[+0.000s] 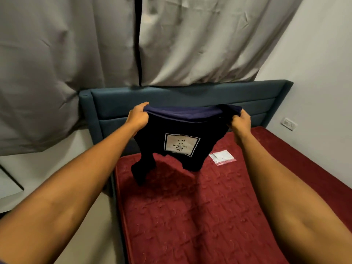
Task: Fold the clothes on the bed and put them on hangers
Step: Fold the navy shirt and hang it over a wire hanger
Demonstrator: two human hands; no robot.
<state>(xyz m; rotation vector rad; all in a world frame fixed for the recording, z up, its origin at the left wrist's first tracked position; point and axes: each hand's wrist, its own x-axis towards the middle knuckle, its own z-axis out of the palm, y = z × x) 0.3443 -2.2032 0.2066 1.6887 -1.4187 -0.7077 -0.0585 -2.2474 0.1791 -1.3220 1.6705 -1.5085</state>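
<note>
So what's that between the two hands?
In the head view, a navy T-shirt hangs between the left hand and right hand, both gripping its edge.

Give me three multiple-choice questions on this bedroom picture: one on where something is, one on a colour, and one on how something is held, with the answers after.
1. Where does the small plastic bag lie?
A. On the floor
B. On the red mattress, to the right of the navy shirt
C. In a drawer

2. What colour is the headboard?
A. Blue
B. White
C. Yellow

3. How is the navy shirt held?
A. It lies flat on the mattress
B. It is hung on a hanger
C. It is gripped by the left hand and the right hand, hanging over the mattress

Answers:
1. B, the bag rests on the red cover beside the shirt.
2. A, its padded panels are dark blue.
3. C, each hand pinches an upper corner and the cloth hangs from them.
</note>
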